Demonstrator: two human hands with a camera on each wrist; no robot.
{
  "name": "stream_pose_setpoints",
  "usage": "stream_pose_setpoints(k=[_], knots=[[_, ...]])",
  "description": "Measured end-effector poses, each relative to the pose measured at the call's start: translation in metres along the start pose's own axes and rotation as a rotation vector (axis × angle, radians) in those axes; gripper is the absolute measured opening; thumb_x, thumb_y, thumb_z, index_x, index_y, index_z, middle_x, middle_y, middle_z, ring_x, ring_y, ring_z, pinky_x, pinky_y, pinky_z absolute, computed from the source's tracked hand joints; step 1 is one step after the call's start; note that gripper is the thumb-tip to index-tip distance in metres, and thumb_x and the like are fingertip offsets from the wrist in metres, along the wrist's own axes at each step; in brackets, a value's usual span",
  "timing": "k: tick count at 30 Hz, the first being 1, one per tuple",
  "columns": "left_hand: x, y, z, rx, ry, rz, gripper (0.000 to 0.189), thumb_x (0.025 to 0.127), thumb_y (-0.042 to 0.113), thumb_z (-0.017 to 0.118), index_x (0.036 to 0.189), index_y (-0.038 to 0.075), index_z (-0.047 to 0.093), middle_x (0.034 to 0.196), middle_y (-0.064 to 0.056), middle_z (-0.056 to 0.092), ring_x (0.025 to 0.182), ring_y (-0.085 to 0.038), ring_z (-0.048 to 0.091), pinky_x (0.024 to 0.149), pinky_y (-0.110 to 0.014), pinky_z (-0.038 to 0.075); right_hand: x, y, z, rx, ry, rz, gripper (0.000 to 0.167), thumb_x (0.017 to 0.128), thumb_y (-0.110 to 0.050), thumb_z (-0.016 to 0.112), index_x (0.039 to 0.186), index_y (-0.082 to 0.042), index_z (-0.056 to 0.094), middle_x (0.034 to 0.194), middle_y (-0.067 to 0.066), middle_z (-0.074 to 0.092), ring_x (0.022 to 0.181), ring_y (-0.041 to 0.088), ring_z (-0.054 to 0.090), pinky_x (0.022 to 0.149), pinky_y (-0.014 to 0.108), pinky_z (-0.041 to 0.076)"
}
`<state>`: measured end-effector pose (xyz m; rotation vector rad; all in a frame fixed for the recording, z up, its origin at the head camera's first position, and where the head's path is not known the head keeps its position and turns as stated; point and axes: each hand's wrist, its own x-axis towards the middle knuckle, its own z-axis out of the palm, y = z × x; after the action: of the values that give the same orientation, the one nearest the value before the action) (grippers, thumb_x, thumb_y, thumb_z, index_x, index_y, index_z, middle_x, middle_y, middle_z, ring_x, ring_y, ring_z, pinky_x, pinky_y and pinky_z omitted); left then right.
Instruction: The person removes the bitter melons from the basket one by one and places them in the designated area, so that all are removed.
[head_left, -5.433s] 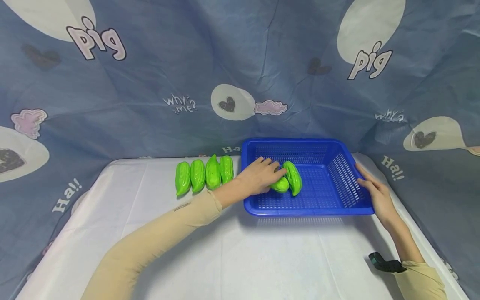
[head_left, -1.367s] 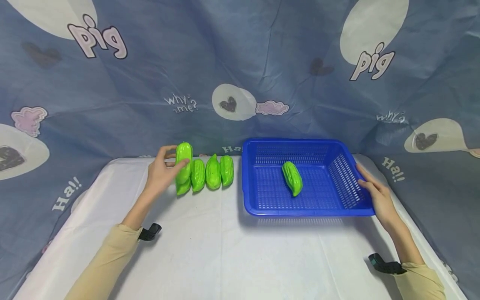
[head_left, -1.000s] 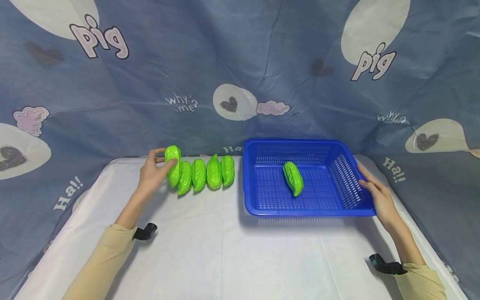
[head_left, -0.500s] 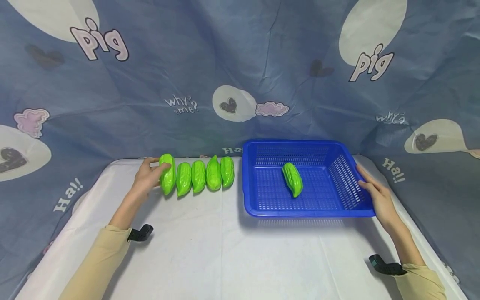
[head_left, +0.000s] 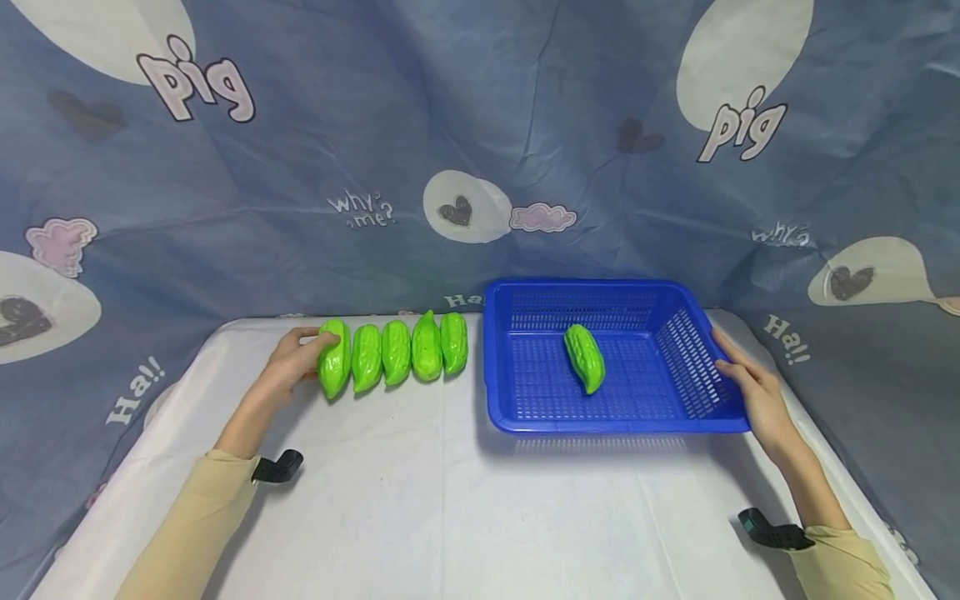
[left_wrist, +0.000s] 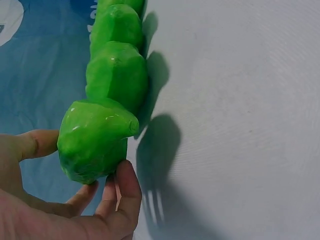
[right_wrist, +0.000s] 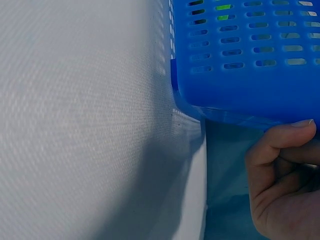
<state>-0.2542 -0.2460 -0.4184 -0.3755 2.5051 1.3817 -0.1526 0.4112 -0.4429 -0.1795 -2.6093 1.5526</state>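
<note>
My left hand (head_left: 294, 360) holds a glossy green bitter melon (head_left: 335, 360) by its sides at the left end of a row. In the left wrist view this bitter melon (left_wrist: 92, 142) has its pointed tip toward the camera, with thumb and fingers around it. Right beside it lies another bitter melon (head_left: 367, 358), and several stand side by side in the row. A single bitter melon (head_left: 585, 358) lies tilted in the blue plastic basket (head_left: 618, 423). My right hand (head_left: 761, 396) grips the basket's right rim; in the right wrist view its fingers curl at the rim (right_wrist: 240, 117).
A white cloth covers the table (head_left: 480, 517), with the basket standing toward its back right. Behind the table's far edge hangs a blue patterned curtain (head_left: 337, 150). Black bands with camera mounts sit on both wrists.
One of two bitter melons in the basket was taken out by my left hand, carried left over the row and lowered at its left end. My right hand has stayed on the basket.
</note>
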Motion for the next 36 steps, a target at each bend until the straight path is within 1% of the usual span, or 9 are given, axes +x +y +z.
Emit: stream_pose_setpoints(k=[3, 8, 10, 14, 16, 19, 27, 31, 36], knots=[[0.002, -0.002, 0.001, 0.007, -0.004, -0.007, 0.082, 0.11, 0.043, 0.046, 0.17, -0.003, 0.016, 0.168, -0.034, 0.034, 0.125, -0.032, 0.062, 0.103, -0.04, 0.058, 0.0, 0.0, 0.0, 0.002, -0.005, 0.009, 0.053, 0.115, -0.043, 0.043, 0.167, -0.039, 0.032, 0.173, -0.024, 0.028, 0.147, -0.015, 0.027, 0.125, 0.016, 0.017], [0.003, -0.005, 0.001, -0.001, -0.027, -0.023, 0.082, 0.111, 0.044, 0.044, 0.17, -0.005, 0.014, 0.169, -0.036, 0.03, 0.141, -0.043, 0.055, 0.117, -0.051, 0.052, 0.0, 0.0, 0.0, 0.003, -0.007, 0.016, 0.053, 0.115, -0.044, 0.043, 0.167, -0.04, 0.032, 0.174, -0.023, 0.027, 0.149, -0.014, 0.026, 0.124, 0.016, 0.017], [0.004, -0.006, 0.0, 0.003, -0.032, -0.026, 0.083, 0.111, 0.044, 0.043, 0.17, -0.006, 0.013, 0.169, -0.036, 0.03, 0.141, -0.043, 0.055, 0.118, -0.052, 0.051, 0.0, 0.0, 0.0, 0.0, -0.006, 0.019, 0.053, 0.115, -0.044, 0.044, 0.167, -0.04, 0.032, 0.174, -0.023, 0.027, 0.149, -0.014, 0.027, 0.123, 0.015, 0.018], [0.006, -0.01, -0.001, 0.031, -0.027, -0.018, 0.082, 0.111, 0.044, 0.042, 0.17, -0.005, 0.014, 0.164, -0.035, 0.038, 0.112, -0.026, 0.069, 0.105, -0.043, 0.059, -0.001, -0.001, 0.0, -0.002, -0.008, 0.023, 0.054, 0.115, -0.044, 0.043, 0.167, -0.04, 0.031, 0.175, -0.021, 0.026, 0.149, -0.013, 0.027, 0.122, 0.015, 0.019], [0.007, -0.012, -0.002, 0.039, -0.034, -0.01, 0.081, 0.112, 0.044, 0.042, 0.17, -0.004, 0.013, 0.161, -0.034, 0.042, 0.098, -0.014, 0.068, 0.098, -0.038, 0.06, -0.001, -0.001, 0.0, -0.001, -0.009, 0.023, 0.054, 0.115, -0.044, 0.043, 0.168, -0.04, 0.031, 0.175, -0.021, 0.026, 0.149, -0.013, 0.027, 0.122, 0.015, 0.019], [0.006, -0.013, -0.001, 0.035, -0.053, 0.0, 0.081, 0.112, 0.045, 0.043, 0.171, -0.002, 0.013, 0.158, -0.033, 0.045, 0.091, -0.007, 0.066, 0.093, -0.034, 0.061, -0.001, -0.001, 0.0, 0.001, -0.01, 0.021, 0.054, 0.115, -0.044, 0.043, 0.168, -0.04, 0.031, 0.175, -0.022, 0.026, 0.149, -0.013, 0.026, 0.123, 0.015, 0.019], [0.008, -0.013, 0.001, 0.033, -0.057, 0.003, 0.078, 0.113, 0.045, 0.042, 0.172, 0.001, 0.015, 0.161, -0.032, 0.044, 0.095, -0.008, 0.065, 0.085, -0.027, 0.061, 0.0, 0.0, 0.0, 0.001, -0.004, 0.014, 0.054, 0.116, -0.043, 0.043, 0.168, -0.038, 0.031, 0.173, -0.025, 0.027, 0.148, -0.015, 0.027, 0.118, 0.011, 0.02], [0.009, -0.013, 0.001, 0.038, -0.061, 0.002, 0.078, 0.113, 0.045, 0.041, 0.172, 0.001, 0.016, 0.163, -0.032, 0.042, 0.104, -0.013, 0.066, 0.086, -0.027, 0.061, 0.001, 0.001, -0.001, -0.005, -0.002, 0.016, 0.054, 0.115, -0.044, 0.043, 0.168, -0.039, 0.032, 0.175, -0.021, 0.026, 0.148, -0.014, 0.028, 0.115, 0.007, 0.021], [0.009, -0.013, 0.002, 0.037, -0.06, 0.0, 0.077, 0.113, 0.045, 0.041, 0.172, 0.002, 0.016, 0.164, -0.032, 0.04, 0.115, -0.022, 0.066, 0.087, -0.028, 0.061, 0.001, 0.002, 0.0, -0.001, -0.002, 0.015, 0.054, 0.116, -0.044, 0.043, 0.168, -0.039, 0.031, 0.175, -0.022, 0.026, 0.148, -0.014, 0.027, 0.12, 0.011, 0.018]])
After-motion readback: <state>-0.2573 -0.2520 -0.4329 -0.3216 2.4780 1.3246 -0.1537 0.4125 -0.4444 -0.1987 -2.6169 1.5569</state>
